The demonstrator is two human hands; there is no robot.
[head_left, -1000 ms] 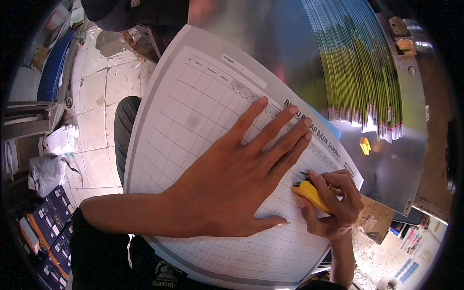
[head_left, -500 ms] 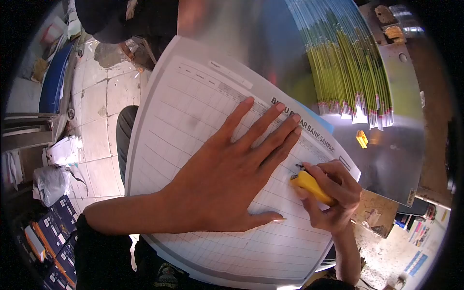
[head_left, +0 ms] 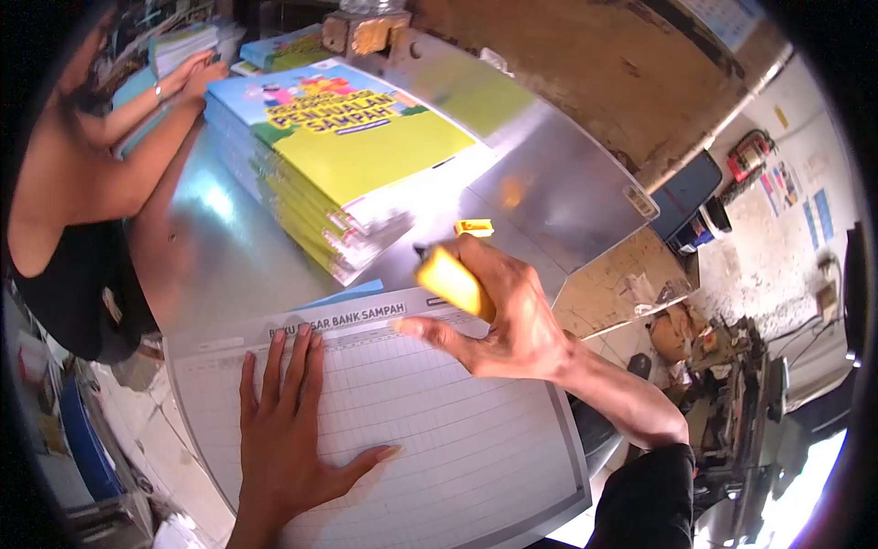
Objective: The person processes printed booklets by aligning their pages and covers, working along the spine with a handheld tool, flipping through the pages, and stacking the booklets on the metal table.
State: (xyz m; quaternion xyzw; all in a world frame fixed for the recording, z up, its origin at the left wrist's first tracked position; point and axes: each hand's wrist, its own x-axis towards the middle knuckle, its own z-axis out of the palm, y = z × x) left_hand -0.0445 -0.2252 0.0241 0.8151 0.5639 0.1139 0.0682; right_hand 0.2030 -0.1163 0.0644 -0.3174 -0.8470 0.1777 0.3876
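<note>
Fingers spread, my left hand (head_left: 297,425) lies flat on a large printed sheet with a grid (head_left: 439,448), headed "BUKU BESAR BANK SAMPAH". My right hand (head_left: 508,316) is raised over the sheet's upper right edge and is closed on a yellow tool (head_left: 450,282) with a dark tip; motion blurs the tool. Just beyond it, a small yellow and orange object (head_left: 473,227) rests on the metal table (head_left: 540,197). A thick stack of blue and green booklets (head_left: 343,137) stands behind the sheet.
At the left, a co-worker (head_left: 101,183) reaches toward more booklets (head_left: 183,50) at the back. A wooden block (head_left: 352,35) stands behind the stack. Beyond the table's right side are a brown board (head_left: 622,284), a fire extinguisher (head_left: 750,154) and cluttered machinery (head_left: 732,412).
The view has swung up and left, bringing the co-worker and the stack's top cover into sight. My right hand has lifted off the sheet with the yellow tool. My left hand remains flat.
</note>
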